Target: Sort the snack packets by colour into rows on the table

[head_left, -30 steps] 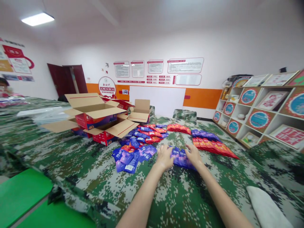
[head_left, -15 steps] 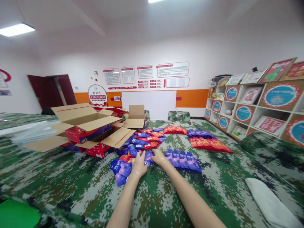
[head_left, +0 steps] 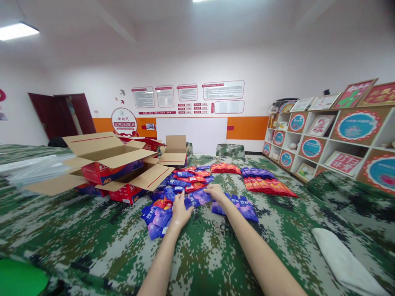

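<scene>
A loose pile of purple and red packets (head_left: 182, 185) lies on the camouflage-covered table (head_left: 101, 242). My left hand (head_left: 179, 210) rests flat on the pile's near part, fingers spread over purple packets. My right hand (head_left: 216, 192) holds one purple packet (head_left: 197, 198) by its right edge, just above the pile. To its right lies a fanned row of purple packets (head_left: 243, 207). Further back are a long row of red packets (head_left: 270, 187), a purple row (head_left: 257, 173) and a short red row (head_left: 225, 167).
Open cardboard boxes with red printed sides (head_left: 108, 162) stand at the left, a smaller open box (head_left: 174, 150) behind them. A white cloth (head_left: 342, 259) lies at the near right. Shelves with framed pictures (head_left: 333, 139) line the right wall. A green surface (head_left: 21, 279) shows bottom left.
Both hands left the fanned purple row and moved left to the loose pile. My right hand has taken hold of one purple packet there.
</scene>
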Demonstrator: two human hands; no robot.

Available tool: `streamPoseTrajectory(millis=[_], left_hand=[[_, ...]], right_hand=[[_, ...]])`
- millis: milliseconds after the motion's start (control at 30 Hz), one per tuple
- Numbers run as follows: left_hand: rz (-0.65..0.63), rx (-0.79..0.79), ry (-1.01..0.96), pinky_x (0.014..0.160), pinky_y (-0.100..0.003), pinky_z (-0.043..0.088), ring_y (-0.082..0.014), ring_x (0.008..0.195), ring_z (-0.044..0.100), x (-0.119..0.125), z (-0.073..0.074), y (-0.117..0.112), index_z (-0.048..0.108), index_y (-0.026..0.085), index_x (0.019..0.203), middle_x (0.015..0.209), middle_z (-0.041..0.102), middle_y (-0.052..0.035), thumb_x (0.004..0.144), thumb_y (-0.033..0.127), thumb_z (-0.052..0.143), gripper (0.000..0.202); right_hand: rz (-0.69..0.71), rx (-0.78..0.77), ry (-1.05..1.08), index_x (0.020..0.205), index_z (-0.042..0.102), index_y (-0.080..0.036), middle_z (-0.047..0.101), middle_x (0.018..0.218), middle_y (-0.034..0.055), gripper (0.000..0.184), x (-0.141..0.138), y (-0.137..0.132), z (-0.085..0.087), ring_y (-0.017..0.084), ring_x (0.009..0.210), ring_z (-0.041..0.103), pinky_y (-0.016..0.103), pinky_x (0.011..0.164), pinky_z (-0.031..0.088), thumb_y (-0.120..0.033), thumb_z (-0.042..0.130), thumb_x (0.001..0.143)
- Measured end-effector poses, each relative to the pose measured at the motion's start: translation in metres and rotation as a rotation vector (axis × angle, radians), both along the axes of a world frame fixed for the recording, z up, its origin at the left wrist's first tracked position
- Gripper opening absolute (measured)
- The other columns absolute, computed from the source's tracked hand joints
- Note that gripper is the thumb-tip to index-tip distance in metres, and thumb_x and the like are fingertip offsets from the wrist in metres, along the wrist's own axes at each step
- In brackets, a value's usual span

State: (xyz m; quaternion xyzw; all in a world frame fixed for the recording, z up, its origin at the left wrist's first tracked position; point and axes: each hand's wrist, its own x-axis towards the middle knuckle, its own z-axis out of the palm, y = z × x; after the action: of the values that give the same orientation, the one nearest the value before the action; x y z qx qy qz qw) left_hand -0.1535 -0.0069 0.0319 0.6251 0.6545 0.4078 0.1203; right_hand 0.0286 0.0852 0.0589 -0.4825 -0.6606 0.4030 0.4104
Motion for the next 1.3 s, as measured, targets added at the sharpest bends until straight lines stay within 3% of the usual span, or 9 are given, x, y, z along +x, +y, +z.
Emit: streamPoseTrajectory(millis=[100, 233, 333, 500, 700, 867, 967, 1067, 1300], left_hand=[[0.008, 0.055, -0.487, 0.097, -0.035, 0.036, -0.0228, 0.118, 0.043, 0.018, 0.000, 0.008, 0.023, 0.017, 0.135, 0.125, 0.041, -0.0140, 0.065, 0.026, 0.070, 0.085], [-0.152, -0.066, -1.226, 0.085, -0.035, 0.048, -0.0193, 0.097, 0.060, 0.047, 0.007, 0.012, 0.043, 0.019, 0.119, 0.107, 0.059, -0.0108, 0.074, 0.028, 0.066, 0.052], [-0.269, -0.069, -1.351, 0.079, -0.036, 0.051, -0.0171, 0.084, 0.064, 0.057, 0.011, 0.009, 0.052, 0.018, 0.106, 0.094, 0.065, -0.0063, 0.073, 0.025, 0.067, 0.036], [-0.255, -0.119, -1.212, 0.073, -0.031, 0.053, -0.0161, 0.075, 0.066, 0.058, 0.010, 0.001, 0.056, 0.017, 0.104, 0.085, 0.068, -0.0039, 0.065, 0.013, 0.070, 0.042], [-0.305, -0.235, -1.079, 0.074, -0.033, 0.053, -0.0179, 0.076, 0.066, 0.070, 0.010, -0.013, 0.053, 0.019, 0.114, 0.083, 0.068, -0.0031, 0.064, 0.010, 0.069, 0.053], [-0.327, -0.177, -0.925, 0.079, -0.036, 0.052, -0.0173, 0.085, 0.064, 0.081, 0.011, -0.018, 0.032, 0.028, 0.131, 0.114, 0.054, -0.0065, 0.057, 0.012, 0.076, 0.088], [-0.447, -0.110, -0.717, 0.081, -0.035, 0.052, -0.0192, 0.096, 0.059, 0.097, 0.011, -0.016, 0.031, 0.030, 0.131, 0.131, 0.033, -0.0074, 0.054, 0.018, 0.078, 0.091], [-0.524, -0.071, -0.491, 0.078, -0.032, 0.053, -0.0186, 0.098, 0.056, 0.126, 0.013, -0.009, 0.040, 0.025, 0.124, 0.132, 0.024, -0.0075, 0.056, 0.018, 0.075, 0.077], [-0.527, 0.025, -0.056, 0.096, -0.033, 0.038, -0.0207, 0.112, 0.043, 0.208, 0.017, 0.002, 0.050, 0.023, 0.112, 0.118, 0.037, -0.0051, 0.061, 0.020, 0.068, 0.054]], right_hand=[[-0.086, -0.042, 0.267, 0.049, 0.045, -0.017, 0.035, 0.038, -0.0080, 0.027, 0.008, -0.008, 0.007, 0.005, 0.035, 0.026, 0.020, 0.038, 0.017, -0.039, 0.059, 0.058], [-0.087, -0.086, 0.402, 0.060, 0.057, -0.013, 0.050, 0.044, -0.0020, 0.025, 0.002, -0.025, -0.002, 0.007, 0.036, 0.036, 0.020, 0.039, 0.023, -0.038, 0.057, 0.059], [-0.019, -0.082, 0.363, 0.064, 0.062, -0.012, 0.055, 0.046, -0.0004, 0.023, 0.000, -0.036, -0.017, 0.009, 0.040, 0.044, 0.020, 0.044, 0.032, -0.035, 0.057, 0.061], [-0.017, 0.056, 0.129, 0.065, 0.066, -0.014, 0.057, 0.051, -0.0013, 0.024, 0.013, -0.042, -0.026, 0.011, 0.051, 0.049, 0.022, 0.053, 0.038, -0.035, 0.054, 0.070], [-0.079, 0.076, -0.021, 0.110, 0.061, -0.017, 0.060, 0.065, -0.0025, 0.043, 0.016, -0.037, -0.018, 0.014, 0.064, 0.052, 0.023, 0.062, 0.041, -0.026, 0.056, 0.068], [-0.105, 0.145, -0.123, 0.116, 0.057, -0.017, 0.062, 0.074, -0.0020, 0.053, 0.025, -0.035, -0.022, 0.013, 0.067, 0.052, 0.024, 0.066, 0.043, -0.017, 0.055, 0.063], [-0.163, 0.170, -0.071, 0.114, 0.059, -0.018, 0.065, 0.085, 0.0004, 0.052, 0.049, -0.032, -0.022, 0.015, 0.074, 0.056, 0.026, 0.073, 0.045, -0.015, 0.055, 0.062], [-0.218, 0.170, -0.016, 0.113, 0.059, -0.017, 0.065, 0.096, 0.0021, 0.052, 0.085, -0.028, -0.021, 0.018, 0.087, 0.057, 0.029, 0.081, 0.045, -0.014, 0.055, 0.061], [-0.305, 0.168, -0.037, 0.110, 0.060, -0.014, 0.062, 0.110, 0.0059, 0.048, 0.176, -0.032, -0.026, 0.020, 0.100, 0.056, 0.032, 0.091, 0.042, -0.014, 0.051, 0.063]])
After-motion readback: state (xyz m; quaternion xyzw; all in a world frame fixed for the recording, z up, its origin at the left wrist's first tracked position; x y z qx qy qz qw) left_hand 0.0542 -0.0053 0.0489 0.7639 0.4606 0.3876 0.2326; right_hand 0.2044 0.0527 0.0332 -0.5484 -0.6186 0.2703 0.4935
